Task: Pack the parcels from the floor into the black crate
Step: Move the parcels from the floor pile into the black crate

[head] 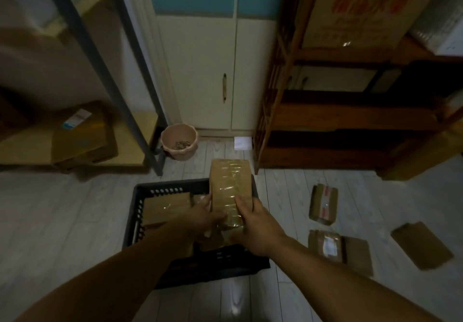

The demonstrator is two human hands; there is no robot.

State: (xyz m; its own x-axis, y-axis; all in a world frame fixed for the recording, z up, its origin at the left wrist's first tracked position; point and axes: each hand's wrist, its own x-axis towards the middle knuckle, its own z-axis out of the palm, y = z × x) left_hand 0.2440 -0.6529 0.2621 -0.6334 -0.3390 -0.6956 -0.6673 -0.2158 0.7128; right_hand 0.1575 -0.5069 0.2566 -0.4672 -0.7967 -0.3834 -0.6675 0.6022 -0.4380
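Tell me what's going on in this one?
A person is packing parcels. The left hand and the right hand together hold a long taped parcel over the right side of the black crate. A flat parcel already lies inside the crate on the left. More parcels are on the floor to the right, not yet packed.

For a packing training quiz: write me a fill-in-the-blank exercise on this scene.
1. The left hand and right hand hold a taped parcel above the ___ crate.
2. Loose parcels lie on the floor to the crate's ___ side.
3. The pot by the cabinet is coloured ___.
Missing: black; right; pink.
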